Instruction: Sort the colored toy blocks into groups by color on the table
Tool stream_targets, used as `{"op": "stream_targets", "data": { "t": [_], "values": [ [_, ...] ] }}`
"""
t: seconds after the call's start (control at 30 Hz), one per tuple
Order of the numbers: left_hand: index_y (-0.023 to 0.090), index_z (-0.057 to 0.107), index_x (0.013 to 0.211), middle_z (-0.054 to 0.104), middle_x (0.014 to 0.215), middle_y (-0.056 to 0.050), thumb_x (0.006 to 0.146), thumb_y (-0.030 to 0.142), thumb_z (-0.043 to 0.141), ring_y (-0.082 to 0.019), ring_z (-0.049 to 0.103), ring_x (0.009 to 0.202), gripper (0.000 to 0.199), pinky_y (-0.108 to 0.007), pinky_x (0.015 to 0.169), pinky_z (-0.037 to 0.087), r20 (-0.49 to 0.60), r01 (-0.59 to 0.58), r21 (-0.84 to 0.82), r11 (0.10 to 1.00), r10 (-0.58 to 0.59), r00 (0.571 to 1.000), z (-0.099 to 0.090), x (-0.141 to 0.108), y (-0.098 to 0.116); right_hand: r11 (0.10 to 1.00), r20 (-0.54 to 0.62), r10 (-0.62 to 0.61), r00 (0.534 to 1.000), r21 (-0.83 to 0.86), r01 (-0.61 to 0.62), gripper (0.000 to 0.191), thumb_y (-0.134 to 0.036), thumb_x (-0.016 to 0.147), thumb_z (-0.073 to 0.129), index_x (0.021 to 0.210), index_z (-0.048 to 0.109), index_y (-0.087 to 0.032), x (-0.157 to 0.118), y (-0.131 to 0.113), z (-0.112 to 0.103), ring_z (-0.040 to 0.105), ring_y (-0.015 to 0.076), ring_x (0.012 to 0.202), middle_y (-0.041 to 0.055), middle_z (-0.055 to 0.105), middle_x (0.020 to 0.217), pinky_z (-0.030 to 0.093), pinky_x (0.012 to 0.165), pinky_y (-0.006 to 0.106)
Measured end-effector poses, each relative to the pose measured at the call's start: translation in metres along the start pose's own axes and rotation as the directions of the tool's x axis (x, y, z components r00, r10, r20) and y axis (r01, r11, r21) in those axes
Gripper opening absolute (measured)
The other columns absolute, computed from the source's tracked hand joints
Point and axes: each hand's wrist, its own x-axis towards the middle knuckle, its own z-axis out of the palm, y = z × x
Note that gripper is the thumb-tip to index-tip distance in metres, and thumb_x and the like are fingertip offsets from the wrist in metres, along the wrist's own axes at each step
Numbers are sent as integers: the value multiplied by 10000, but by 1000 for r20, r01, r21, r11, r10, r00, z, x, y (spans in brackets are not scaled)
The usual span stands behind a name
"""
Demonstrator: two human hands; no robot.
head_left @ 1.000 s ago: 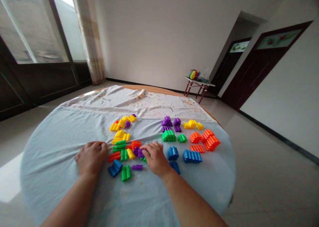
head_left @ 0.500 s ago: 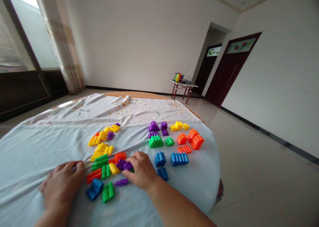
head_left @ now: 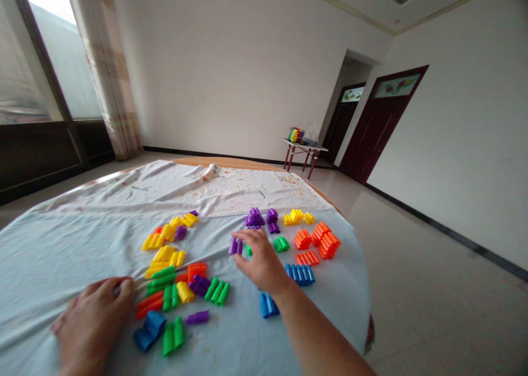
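Between the thumb and fingers of my right hand (head_left: 262, 260) is a small purple block of joined tubes (head_left: 235, 246), held over the table's middle. Below and partly behind that hand are green tubes (head_left: 248, 250), mostly covered. My left hand (head_left: 94, 321) rests loosely bent on the cloth at the left, its fingertips partly hidden and nothing visible in it. Closest to it lie red-orange tubes (head_left: 149, 304) and a blue tube block (head_left: 149, 330). Further right are a purple piece (head_left: 199, 285), a green block (head_left: 217, 292), a yellow piece (head_left: 185, 292) and a single purple tube (head_left: 197, 317).
Colour-grouped blocks stand on the right: purple (head_left: 254, 217), yellow (head_left: 296, 216), orange (head_left: 328, 244) and blue (head_left: 300, 274). Yellow pieces (head_left: 165, 253) lie left of centre. A wrinkled cloth (head_left: 103, 244) covers the round table. A small side table (head_left: 305, 145) stands behind.
My right hand has moved up and away from the mixed pile, carrying a purple block. The green block it was covering now shows. My left hand stays put; the view has tilted slightly.
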Motion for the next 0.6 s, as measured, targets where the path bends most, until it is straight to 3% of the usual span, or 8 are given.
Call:
{"op": "stream_targets", "data": {
  "t": [0.13,0.27,0.37,0.6],
  "values": [
    [233,646,1032,572,1265,-106,847,500,109,-317,480,1140,628,-455,929,351,23,3,-23,1000,-3,1000,-2,-1,1,983,74,171,982,-76,-165,481,-80,697,617,1167,606,-176,37,46,-30,578,183,1018,68,641,1132,451,935,344],
    [249,659,1012,578,1262,-89,847,486,132,-308,476,1151,600,-450,938,346,17,10,-32,999,-9,1000,-3,-1,2,931,318,358,878,-193,-310,520,-67,658,629,1167,620,-174,66,81,-33,628,157,904,44,666,1113,501,831,277],
    [263,661,1009,579,1267,-71,842,484,148,-305,471,1160,583,-460,941,346,6,19,-37,999,-19,1000,-4,-1,3,916,448,393,803,-260,-304,534,-13,619,615,1113,661,-212,80,89,-24,646,150,912,5,698,1051,499,809,235],
    [239,651,1029,583,1259,-84,836,474,145,-299,484,1153,590,-463,932,356,-5,28,-67,997,-28,1000,-5,-2,3,884,498,438,748,-390,-258,539,30,559,626,1007,718,-255,93,90,-8,672,179,868,-8,727,963,501,773,235]
  ]
}}
